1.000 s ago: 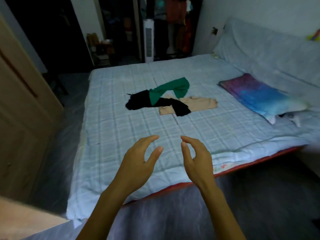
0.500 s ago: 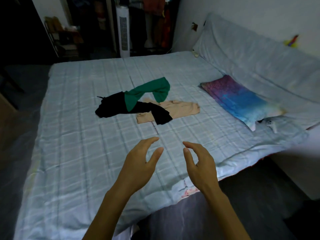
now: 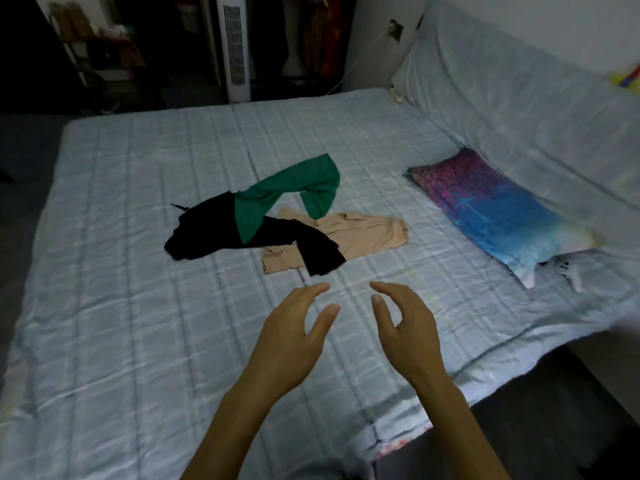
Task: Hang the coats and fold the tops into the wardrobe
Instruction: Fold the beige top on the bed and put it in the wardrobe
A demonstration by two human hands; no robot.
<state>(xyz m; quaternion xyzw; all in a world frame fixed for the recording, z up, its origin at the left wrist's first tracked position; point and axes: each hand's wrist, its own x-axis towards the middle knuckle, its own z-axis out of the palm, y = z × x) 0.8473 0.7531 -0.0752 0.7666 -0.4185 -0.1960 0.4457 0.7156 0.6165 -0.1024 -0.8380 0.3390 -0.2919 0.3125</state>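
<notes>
Three tops lie in a loose pile in the middle of the bed (image 3: 121, 306). A green top (image 3: 294, 188) drapes over a black top (image 3: 214, 230), and the black one crosses a beige top (image 3: 363, 233) spread flat beneath. My left hand (image 3: 294, 334) and my right hand (image 3: 405, 327) hover side by side just short of the pile, above the pale checked bedcover. Both hands hold nothing, with fingers curved and apart. Neither touches the clothes.
A purple and blue pillow (image 3: 495, 209) lies at the right by the covered headboard (image 3: 519, 98). A small white object (image 3: 568, 271) sits beside it. A white tower fan (image 3: 235, 46) stands past the bed, with hanging clothes (image 3: 311, 29) in the dark behind.
The view has swung left to right and closer over the bed, and the wooden door at the left has left the view. Both hands have come nearer the pile, still empty.
</notes>
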